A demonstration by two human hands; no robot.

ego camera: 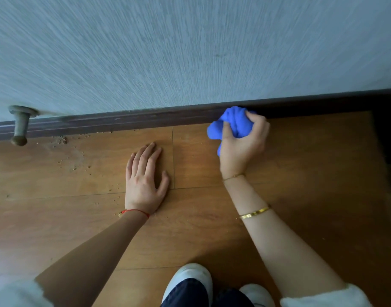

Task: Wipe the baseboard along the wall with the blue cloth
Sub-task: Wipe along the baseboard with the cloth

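So the cloth is balled up in my right hand, fingers curled round it and clamped, and the top of the wad is pushed right against the baseboard where it meets the floor. Bunching it like that makes sense to me: a fat pad gets into the groove along the dark strip better than a flat sheet would.

Left hand is flat on the floor, fingers straight and a bit spread, holding nothing. Looks like it's just there to prop me up while I'm crouched and leaning in. My shoes are at the bottom of the view, so I'm squatting close to the wall.

Further left there's a scatter of crumbs along the baseboard's foot, around a doorstop sticking out of the wall. My guess is the wipe has to head that way, and the doorstop will be the annoying bit to work around. The far right end of the baseboard is in shadow, so can't tell how clean it is.
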